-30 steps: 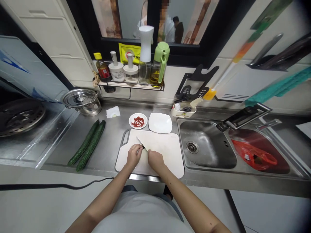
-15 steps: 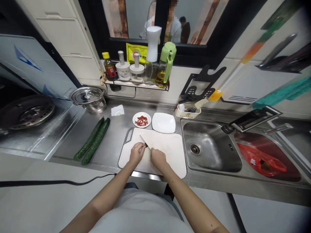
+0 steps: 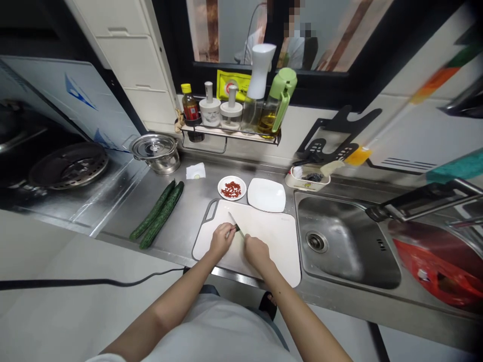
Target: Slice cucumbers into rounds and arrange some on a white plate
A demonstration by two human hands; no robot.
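White cutting board [image 3: 277, 241], head view: lies flat on the steel tabletop [image 3: 181, 226], directly before the person. Knife [image 3: 231, 219]: located over the middle of the board, tip directed away and to the left. Right hand [image 3: 258, 251]: grip closed around the near end of the knife. Left hand [image 3: 222, 239]: fingertips together at a dark part [image 3: 237, 228] along the knife; whether they pinch it, and whether it belongs to the knife, cannot be told at this size.

Status, done: small red pieces [image 3: 231, 189] lie in the round dish [image 3: 243, 190] beyond the board, apparently cut to size. Status, left: two cucumbers [image 3: 163, 215] lie whole, side by side, left of the board. Square plate [image 3: 267, 195]: positioned just beside the round dish. No cut portions are visible around the hands; work at the knife is judged to be at an early stage.
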